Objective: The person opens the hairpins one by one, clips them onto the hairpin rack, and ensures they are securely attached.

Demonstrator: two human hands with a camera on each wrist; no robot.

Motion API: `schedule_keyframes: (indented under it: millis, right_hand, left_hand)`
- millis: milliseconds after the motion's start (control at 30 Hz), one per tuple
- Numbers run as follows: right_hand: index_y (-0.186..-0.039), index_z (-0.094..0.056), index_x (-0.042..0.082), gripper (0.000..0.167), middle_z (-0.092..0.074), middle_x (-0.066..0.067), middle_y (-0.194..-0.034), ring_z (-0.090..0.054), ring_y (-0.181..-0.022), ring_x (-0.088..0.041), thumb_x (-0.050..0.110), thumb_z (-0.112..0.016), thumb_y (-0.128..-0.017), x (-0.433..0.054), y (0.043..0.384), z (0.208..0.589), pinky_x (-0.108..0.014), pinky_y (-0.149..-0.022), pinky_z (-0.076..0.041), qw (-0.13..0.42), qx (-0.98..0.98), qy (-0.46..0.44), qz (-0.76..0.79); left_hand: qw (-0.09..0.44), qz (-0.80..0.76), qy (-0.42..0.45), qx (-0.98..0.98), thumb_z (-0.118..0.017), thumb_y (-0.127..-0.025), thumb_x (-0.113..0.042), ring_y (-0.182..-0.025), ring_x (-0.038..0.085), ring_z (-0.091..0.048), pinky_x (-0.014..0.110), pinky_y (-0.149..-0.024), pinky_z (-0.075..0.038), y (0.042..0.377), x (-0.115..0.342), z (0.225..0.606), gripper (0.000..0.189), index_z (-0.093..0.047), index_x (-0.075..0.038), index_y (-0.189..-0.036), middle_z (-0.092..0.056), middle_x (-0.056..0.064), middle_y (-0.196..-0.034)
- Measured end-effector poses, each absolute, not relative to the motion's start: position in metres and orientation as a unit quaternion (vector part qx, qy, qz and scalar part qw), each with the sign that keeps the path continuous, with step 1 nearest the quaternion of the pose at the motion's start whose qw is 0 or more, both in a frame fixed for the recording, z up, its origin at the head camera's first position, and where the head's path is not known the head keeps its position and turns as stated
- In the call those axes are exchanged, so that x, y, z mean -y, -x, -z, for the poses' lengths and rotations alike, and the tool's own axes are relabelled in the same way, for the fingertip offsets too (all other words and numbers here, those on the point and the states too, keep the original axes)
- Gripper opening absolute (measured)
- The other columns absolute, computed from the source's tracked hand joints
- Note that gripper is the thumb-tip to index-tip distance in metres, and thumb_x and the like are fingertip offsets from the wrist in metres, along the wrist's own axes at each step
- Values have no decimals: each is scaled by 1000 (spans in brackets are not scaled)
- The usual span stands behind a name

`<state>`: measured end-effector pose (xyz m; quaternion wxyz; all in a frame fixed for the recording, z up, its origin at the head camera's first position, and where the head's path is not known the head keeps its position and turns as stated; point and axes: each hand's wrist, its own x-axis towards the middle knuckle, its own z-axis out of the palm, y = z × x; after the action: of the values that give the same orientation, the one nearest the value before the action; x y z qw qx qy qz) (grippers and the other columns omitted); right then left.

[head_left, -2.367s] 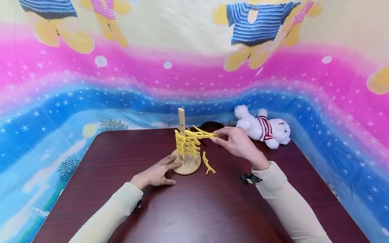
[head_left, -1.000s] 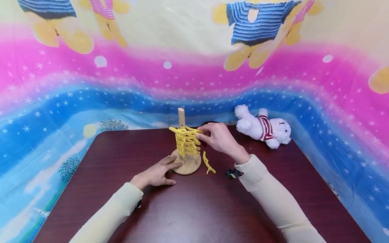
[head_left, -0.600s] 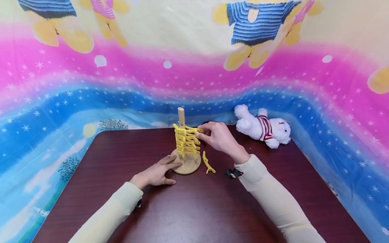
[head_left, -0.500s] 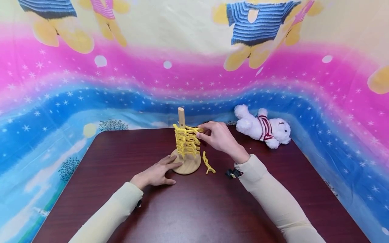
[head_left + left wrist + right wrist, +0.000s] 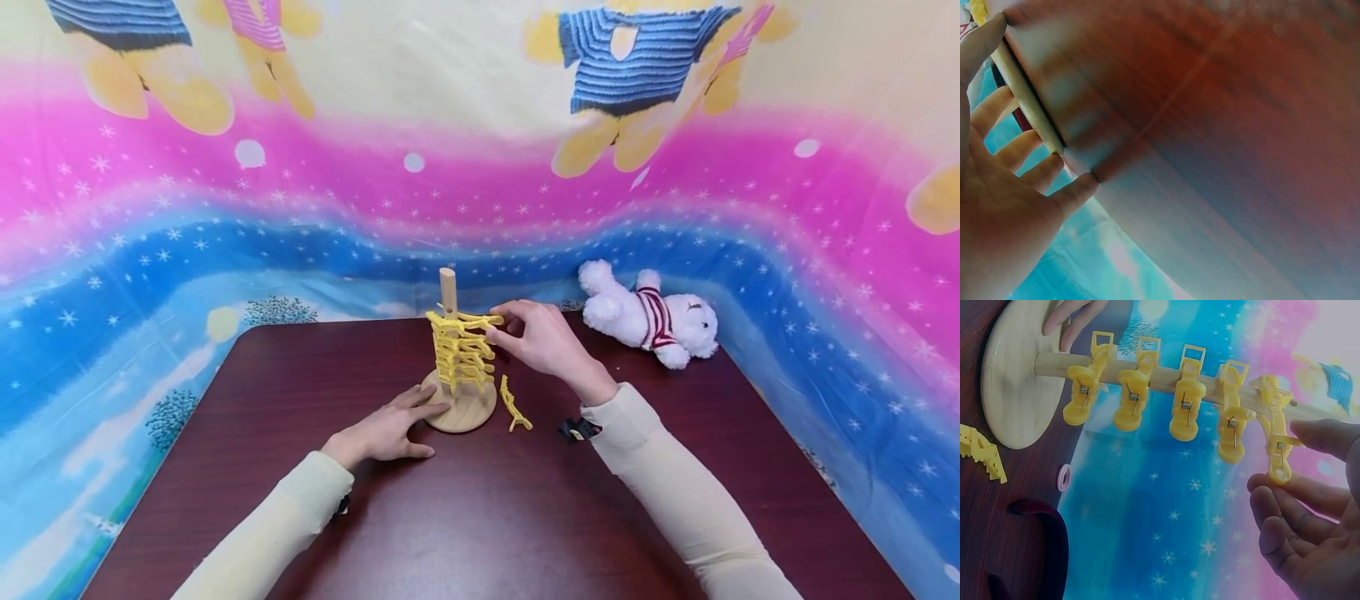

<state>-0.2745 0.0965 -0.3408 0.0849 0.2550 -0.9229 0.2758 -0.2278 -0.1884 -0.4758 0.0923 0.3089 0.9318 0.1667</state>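
A wooden post [image 5: 447, 292] stands upright on a round wooden base [image 5: 471, 413]. Several yellow hair clips [image 5: 1186, 409], each with a small metal spring, are clamped on it one above another. My right hand [image 5: 543, 335] pinches the handle end of the topmost hair clip [image 5: 1275, 440] between thumb and forefinger, its jaws lying across the post. My left hand [image 5: 386, 427] rests with fingers spread on the left edge of the base, thumb on the table. Another yellow hair clip [image 5: 513, 404] lies loose on the table, right of the base.
A white teddy bear [image 5: 654, 312] in a striped top lies at the table's back right. In the right wrist view, a dark red headband [image 5: 1054, 528] and a small pink ring [image 5: 1064, 478] lie behind the stand. A printed cloth [image 5: 360, 200] rises behind the dark table [image 5: 480, 517].
My right hand has moved left, bringing the topmost hair clip from beside the post onto it. That clip's jaw tips have since drawn in toward the post. The left hand stays put.
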Motion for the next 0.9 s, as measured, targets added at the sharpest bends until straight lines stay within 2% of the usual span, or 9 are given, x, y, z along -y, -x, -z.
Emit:
schedule_keyframes:
  millis: [233,500,667,900]
  right_hand:
    - [-128,-68,18,45,-72,-6,-114,-68,-94,-17,44,-70,-91,-99,275,341,-39,-82,-55,74,922,-251,-284]
    - [-129,-68,16,47,-73,-3,-106,-69,-93,-20,41,-73,-89,-104,275,343,-39,-80,-55,71,919,-249,-298]
    - [-126,-69,17,45,-74,-1,-105,-68,-88,-14,40,-74,-89,-112,275,345,-36,-77,-55,75,915,-255,-304]
    - [-121,-70,18,38,-74,1,-104,-67,-88,-13,40,-73,-90,-125,275,350,-36,-77,-54,65,915,-251,-310]
  left_hand:
    - [92,-165,-311,-932,-75,-88,-41,-152,43,-19,61,-116,-32,228,189,477,75,-43,-23,-153,-21,15,-166]
    - [91,-163,-311,-932,-75,-88,-41,-152,43,-20,60,-116,-32,228,189,477,75,-43,-23,-153,-21,15,-166]
    - [88,-162,-308,-933,-76,-87,-41,-152,43,-21,60,-116,-32,229,189,477,75,-43,-23,-153,-22,15,-166]
    - [89,-163,-309,-933,-76,-87,-41,-152,43,-20,60,-116,-32,228,188,477,76,-43,-23,-153,-22,15,-166]
